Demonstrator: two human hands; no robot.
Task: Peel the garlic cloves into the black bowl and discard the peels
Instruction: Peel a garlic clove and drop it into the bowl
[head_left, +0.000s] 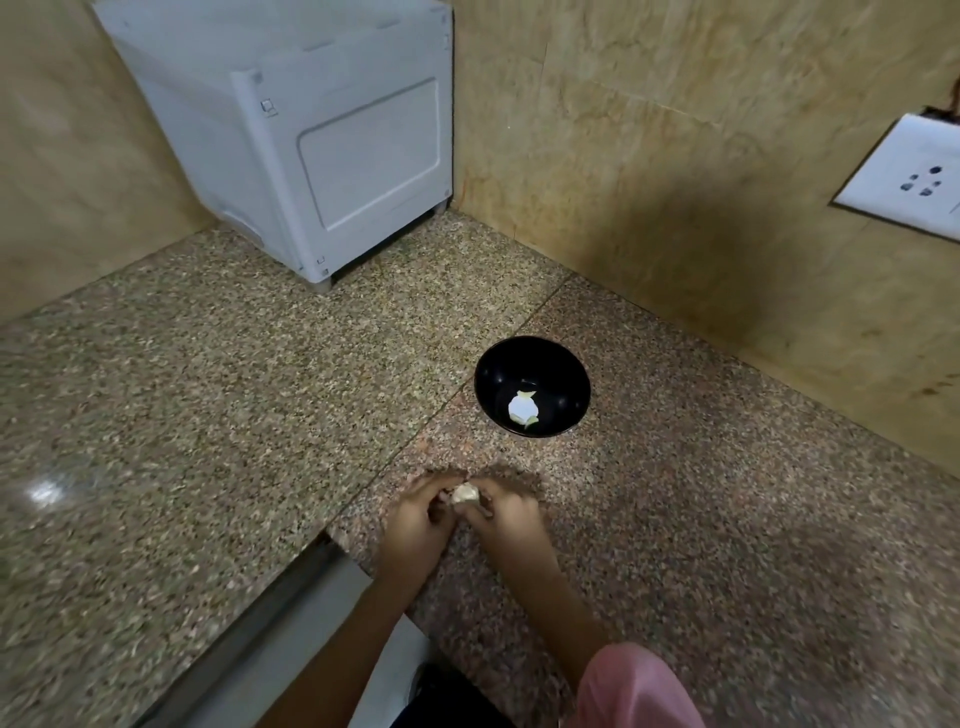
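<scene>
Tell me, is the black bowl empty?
Not empty. The black bowl stands upright on the counter, holding pale garlic pieces at its bottom.

Head camera — looking down, near countertop (208, 415).

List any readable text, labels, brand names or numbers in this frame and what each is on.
None can be read.
White appliance: plain panels, no visible lettering.
Wall socket plate: only holes, no markings.
Black bowl and garlic clove: no text.
</scene>
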